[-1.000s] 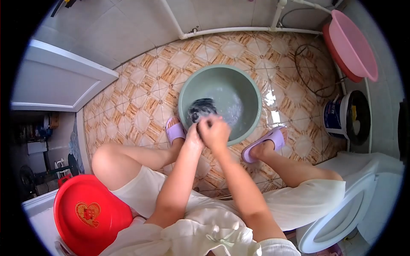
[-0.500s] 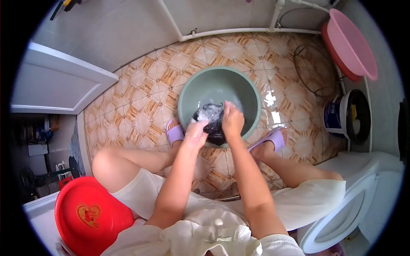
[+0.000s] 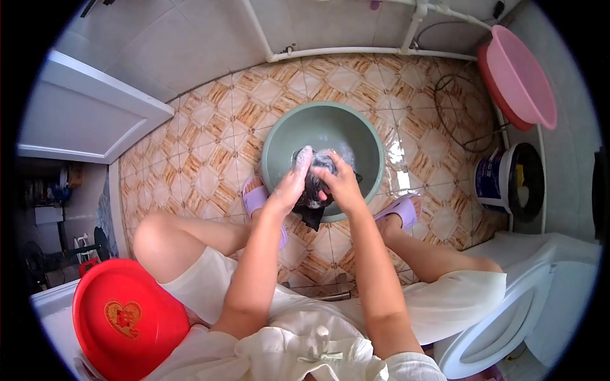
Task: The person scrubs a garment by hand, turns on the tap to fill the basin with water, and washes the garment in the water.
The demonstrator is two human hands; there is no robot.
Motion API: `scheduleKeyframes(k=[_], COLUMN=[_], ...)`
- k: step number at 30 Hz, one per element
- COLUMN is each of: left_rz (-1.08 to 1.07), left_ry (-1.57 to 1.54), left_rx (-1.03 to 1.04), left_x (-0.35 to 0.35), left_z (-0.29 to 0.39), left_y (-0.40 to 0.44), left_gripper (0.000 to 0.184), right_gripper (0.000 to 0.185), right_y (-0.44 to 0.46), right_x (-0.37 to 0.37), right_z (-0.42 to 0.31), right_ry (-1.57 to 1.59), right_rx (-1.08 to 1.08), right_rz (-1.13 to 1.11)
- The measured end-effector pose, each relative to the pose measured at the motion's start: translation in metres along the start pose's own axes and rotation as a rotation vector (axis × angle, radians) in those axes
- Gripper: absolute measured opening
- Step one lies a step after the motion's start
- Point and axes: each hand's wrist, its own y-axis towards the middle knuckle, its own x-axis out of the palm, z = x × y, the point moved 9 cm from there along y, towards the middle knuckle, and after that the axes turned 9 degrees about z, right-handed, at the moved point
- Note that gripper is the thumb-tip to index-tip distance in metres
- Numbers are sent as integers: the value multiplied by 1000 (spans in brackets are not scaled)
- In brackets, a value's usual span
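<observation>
A wet black cloth (image 3: pixel 311 217), streaked with white suds, is held between my two hands over the near side of a grey-green basin (image 3: pixel 289 130). My left hand (image 3: pixel 292 182) presses on the cloth's left side, its foam-covered fingers pointing away from me. From the right, my right hand (image 3: pixel 341 185) grips the cloth with bent, slightly parted fingers. A dark end of the cloth hangs down over the basin's near rim. Sudsy water shows inside the basin, and my hands hide part of the cloth.
The basin stands on a tiled floor (image 3: pixel 210 146) between my feet in purple slippers (image 3: pixel 255 198). A red basin (image 3: pixel 152 317) sits at lower left, a toilet (image 3: pixel 508 324) at lower right. A bucket (image 3: pixel 492 181) and pink basin (image 3: pixel 521 76) are on the right, near a hose (image 3: pixel 438 105).
My hands have turned and shifted on the cloth, the left fingers now stretched farther forward. A dark end of the cloth has slipped down over the near rim. The view has shifted slightly.
</observation>
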Motion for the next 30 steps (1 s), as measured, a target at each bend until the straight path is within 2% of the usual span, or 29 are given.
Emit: scheduleKeyframes(k=[1, 2, 4, 5, 6, 8, 9, 10, 12, 13, 14, 15, 16, 18, 19, 20, 21, 22, 24, 25, 26, 28, 29, 30], left_rz=[1, 205, 608, 628, 627, 435, 251, 270, -572, -329, -192, -170, -145, 109, 134, 28, 68, 103, 13, -28, -22, -16, 189, 196], left_ry=[-2, 45, 140, 106, 103, 155, -58, -506, -850, -1240, -1355, -1148, -936, -940, -877, -844, -878, -909, -785, -770, -765, -857, -699, -743], left_rx=[1, 105, 310, 222, 219, -385, -450, -256, -163, -404, -456, -264, -76, -137, -171, -121, -77, -30, 76, 104, 99, -114, -25, -180], left_x=[-4, -27, -65, -57, -62, -62, -39, -22, 17, 21, 23, 16, 9, -6, 0, 8, -8, -23, -4, -6, -6, 6, 2, 5], left_z=[-8, -8, -1, 8, 8, -41, -57, -57, -60, -52, -52, -54, -57, -83, -77, -63, -75, -85, -48, -46, -51, -72, -69, -76], left_y=[6, 15, 12, -4, -6, -9, -5, 4, 8, 0, -2, 3, 9, 19, 13, 8, 20, 34, 16, 15, 14, 15, 8, 2], left_gripper=[52, 54, 58, 64, 64, 74, 81, 83, 76, 66, 57, 52, 48, 39, 32, 28, 30, 32, 39, 45, 45, 44, 44, 42], right_gripper=[29, 29, 26, 24, 24, 22, 23, 24, 25, 25, 25, 31, 31, 24, 23, 22, 27, 35, 36, 36, 41, 50, 40, 37], right_y=[1, 8, 12, 7, 2, -4, -5, -12, -40, -50, -56, -51, -40, -18, -14, -13, -1, -14, -57, -52, -38, -10, 6, 7], right_x=[-10, -10, -22, -23, -18, -3, 9, 20, 46, 60, 70, 64, 53, -4, -14, -23, -20, -2, 47, 43, 34, 15, -8, -12], right_z=[4, 13, -8, -19, -28, -35, -28, -24, -10, -10, -12, -2, 1, 1, -5, -9, 11, 20, -12, -9, 2, 13, 22, 7], right_ry=[-69, -70, -281, -263, -267, -211, -215, -386, -541, -695, -846, -1070, -1069, -582, -585, -590, -455, -426, -515, -512, -572, -686, -395, -536], right_rx=[-2, -2, -550, -487, -484, -449, -430, -446, -765, -739, -708, -791, -789, -651, -696, -742, -575, -640, -744, -741, -678, -560, -343, -531], right_rz=[243, 243, 422, 447, 448, 428, 385, 420, 557, 515, 471, 593, 591, 732, 771, 809, 560, 543, 487, 490, 515, 556, 564, 575])
